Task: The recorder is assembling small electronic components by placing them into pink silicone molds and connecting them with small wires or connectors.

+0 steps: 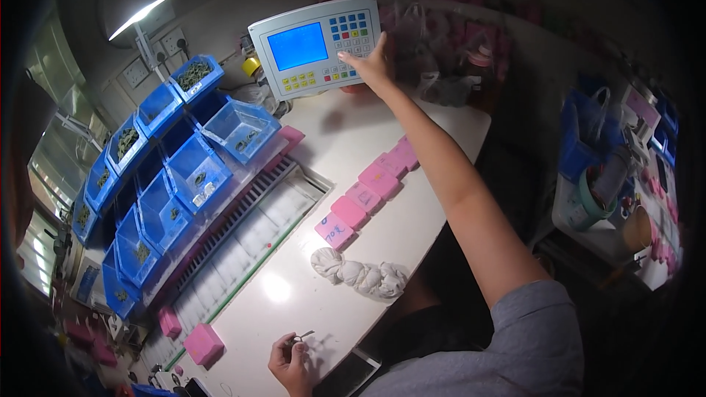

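My right arm stretches out to a white control panel (314,82) with a blue screen and coloured keys. At the panel's right edge is my right hand (373,66), its visible fingers apart, one over the keypad and another along the edge. Whether a fingertip presses a key, I cannot tell. Down at the near edge of the white table (412,121), my left hand (289,365) is closed with its fingertips pinching a small, thin, dark strip (305,334). A twisted bundle of whitish cloth or cord (357,273) lies on the table between the hands.
A row of pink blocks (349,211) runs along the table, and another pink block (204,344) lies near the left. Tiered blue bins (198,169) hold small dark pieces. Beside them is a slotted tray (254,206). A lit lamp (141,16) stands behind.
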`<state>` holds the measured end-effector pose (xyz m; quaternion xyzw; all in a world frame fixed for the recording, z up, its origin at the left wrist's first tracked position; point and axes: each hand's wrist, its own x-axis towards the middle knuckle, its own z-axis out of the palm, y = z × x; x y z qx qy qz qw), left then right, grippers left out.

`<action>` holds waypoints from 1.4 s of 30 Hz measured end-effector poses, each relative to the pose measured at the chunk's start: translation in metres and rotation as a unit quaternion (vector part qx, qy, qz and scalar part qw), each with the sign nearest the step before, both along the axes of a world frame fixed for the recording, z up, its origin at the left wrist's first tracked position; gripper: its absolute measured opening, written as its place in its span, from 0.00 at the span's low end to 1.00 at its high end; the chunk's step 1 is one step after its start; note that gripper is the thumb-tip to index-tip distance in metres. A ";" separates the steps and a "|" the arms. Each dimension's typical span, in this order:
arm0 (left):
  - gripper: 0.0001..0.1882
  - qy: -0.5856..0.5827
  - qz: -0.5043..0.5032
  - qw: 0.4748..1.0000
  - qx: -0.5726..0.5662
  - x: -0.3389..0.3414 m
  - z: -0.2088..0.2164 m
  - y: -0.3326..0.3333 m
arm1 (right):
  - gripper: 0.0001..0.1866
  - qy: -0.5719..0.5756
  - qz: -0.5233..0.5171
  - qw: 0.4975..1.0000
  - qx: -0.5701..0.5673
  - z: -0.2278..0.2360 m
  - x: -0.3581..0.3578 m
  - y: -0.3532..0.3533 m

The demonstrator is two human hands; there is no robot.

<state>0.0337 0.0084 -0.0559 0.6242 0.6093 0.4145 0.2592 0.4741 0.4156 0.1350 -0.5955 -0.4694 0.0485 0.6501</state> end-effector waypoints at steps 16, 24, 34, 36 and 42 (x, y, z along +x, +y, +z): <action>0.15 -0.392 0.043 0.918 -0.049 0.020 0.044 -0.007 | 0.25 -0.301 0.462 0.825 0.125 -0.085 -0.189 -0.296; 0.10 -0.386 -0.012 0.923 0.011 0.026 0.054 -0.029 | 0.10 -0.216 0.501 0.833 0.088 -0.115 -0.241 -0.372; 0.15 -0.329 -0.039 0.943 0.030 0.026 0.078 -0.032 | 0.09 -0.257 0.458 0.841 0.127 -0.090 -0.240 -0.376; 0.16 -0.318 -0.043 0.946 0.044 0.025 0.077 -0.033 | 0.09 -0.260 0.457 0.841 0.126 -0.091 -0.241 -0.377; 0.17 -0.258 -0.063 0.960 0.083 0.020 0.075 -0.038 | 0.12 -0.286 0.431 0.845 0.135 -0.089 -0.241 -0.382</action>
